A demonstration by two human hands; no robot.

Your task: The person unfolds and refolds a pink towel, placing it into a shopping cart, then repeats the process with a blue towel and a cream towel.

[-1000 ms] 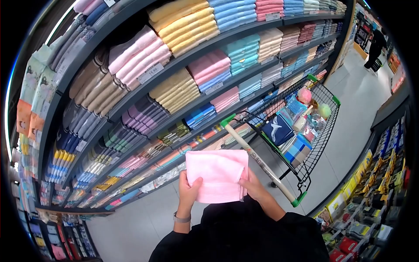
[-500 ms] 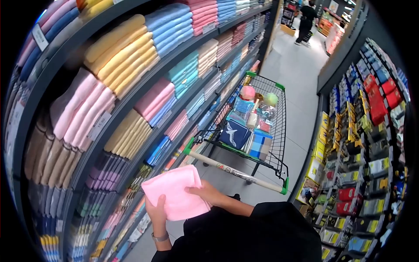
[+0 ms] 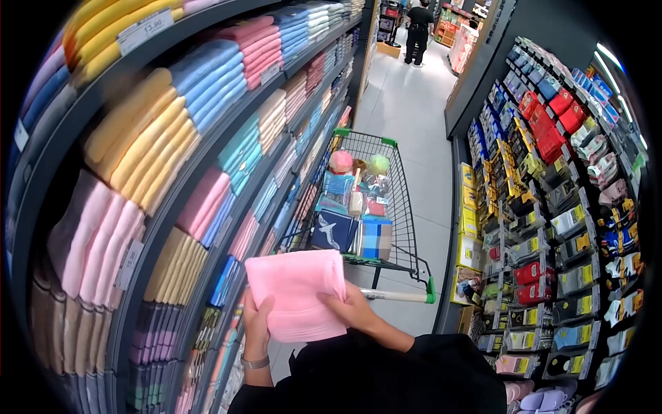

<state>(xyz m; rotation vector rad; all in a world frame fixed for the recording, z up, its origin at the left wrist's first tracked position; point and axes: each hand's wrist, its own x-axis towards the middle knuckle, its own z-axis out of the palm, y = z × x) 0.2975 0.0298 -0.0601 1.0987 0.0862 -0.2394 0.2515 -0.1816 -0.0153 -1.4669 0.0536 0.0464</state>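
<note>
Pink folded towel: held in the air before the near edge of the shopping cart, hiding the left part of its handle.
Left hand: fingers grip the towel's left edge, thumb on top.
Right hand: fingers grip the right edge, thumb on top.
Good hold: light, even thumb pressure should keep the layers aligned.
Direction: ribbed band toward the wearer, far edge toward the cart; nearly square, so long axis unclear.
Cart's near-left corner: navy patterned pack.
</note>
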